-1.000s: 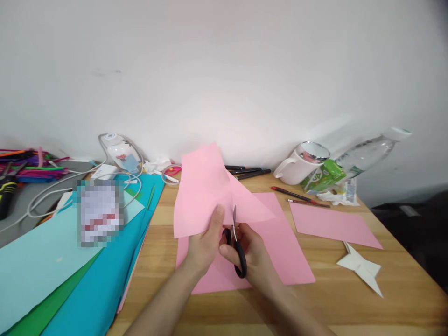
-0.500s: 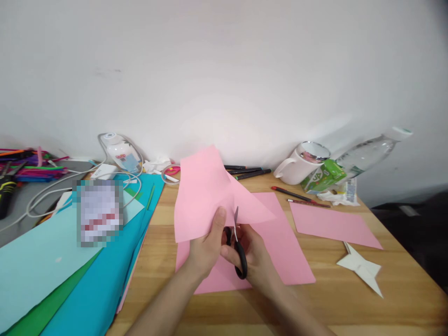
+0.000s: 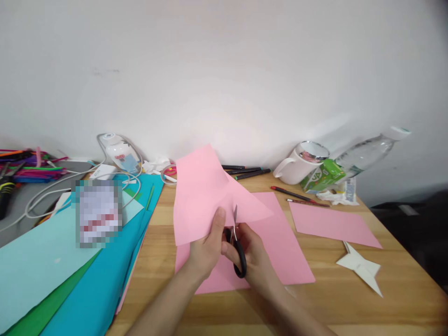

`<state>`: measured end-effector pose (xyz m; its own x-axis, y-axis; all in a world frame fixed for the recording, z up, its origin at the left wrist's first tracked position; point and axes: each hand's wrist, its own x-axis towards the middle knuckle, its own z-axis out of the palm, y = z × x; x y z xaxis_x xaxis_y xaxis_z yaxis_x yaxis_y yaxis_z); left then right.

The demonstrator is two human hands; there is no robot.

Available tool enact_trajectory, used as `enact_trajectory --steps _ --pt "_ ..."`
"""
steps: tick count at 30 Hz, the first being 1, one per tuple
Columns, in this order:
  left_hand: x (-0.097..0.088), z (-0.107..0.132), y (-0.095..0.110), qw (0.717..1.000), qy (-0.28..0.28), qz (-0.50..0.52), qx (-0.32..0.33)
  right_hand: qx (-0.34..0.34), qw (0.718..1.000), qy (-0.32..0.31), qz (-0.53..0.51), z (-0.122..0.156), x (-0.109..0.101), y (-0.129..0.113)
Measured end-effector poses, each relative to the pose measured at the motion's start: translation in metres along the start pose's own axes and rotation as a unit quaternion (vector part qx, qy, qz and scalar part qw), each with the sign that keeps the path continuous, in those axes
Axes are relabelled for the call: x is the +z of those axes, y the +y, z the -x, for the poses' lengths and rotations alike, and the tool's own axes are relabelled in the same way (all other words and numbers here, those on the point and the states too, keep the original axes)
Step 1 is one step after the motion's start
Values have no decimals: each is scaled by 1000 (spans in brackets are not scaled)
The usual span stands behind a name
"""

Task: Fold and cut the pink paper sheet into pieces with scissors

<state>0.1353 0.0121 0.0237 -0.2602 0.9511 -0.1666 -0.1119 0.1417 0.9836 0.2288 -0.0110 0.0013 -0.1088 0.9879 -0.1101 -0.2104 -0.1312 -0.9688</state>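
My left hand (image 3: 206, 249) pinches the lower edge of a raised pink paper sheet (image 3: 199, 196), its thumb lying on the near face. Wrapped in the fingers of my right hand (image 3: 254, 259) is a pair of black-handled scissors (image 3: 240, 259). One blade shows in front of the raised sheet, pointing up and away; the other is hidden behind the paper. To the right of the blade a pointed flap of the sheet spreads out. Beneath both hands lies a larger pink sheet (image 3: 290, 256), flat on the wooden table.
Blue and green paper (image 3: 87, 289) covers the left side, with cables above. Black pens (image 3: 252, 173) lie near the wall. At the right are a white mug (image 3: 296, 164), a green carton (image 3: 322, 176), a plastic bottle (image 3: 367, 151), a pink strip (image 3: 332, 224) and a white paper star (image 3: 362, 267).
The raised pink sheet has tilted slightly to the left at its top. Both hands keep their grip and have barely moved.
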Motion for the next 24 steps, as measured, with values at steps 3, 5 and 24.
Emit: enact_trajectory --steps 3,5,24 --pt "0 1 3 1000 -4 11 -24 -4 1000 5 5 0 -1 1" --pt "0 1 5 999 -8 22 -43 -6 1000 6 7 -1 0 1" --pt "0 1 2 996 7 38 -86 -14 1000 2 19 0 -1 3"
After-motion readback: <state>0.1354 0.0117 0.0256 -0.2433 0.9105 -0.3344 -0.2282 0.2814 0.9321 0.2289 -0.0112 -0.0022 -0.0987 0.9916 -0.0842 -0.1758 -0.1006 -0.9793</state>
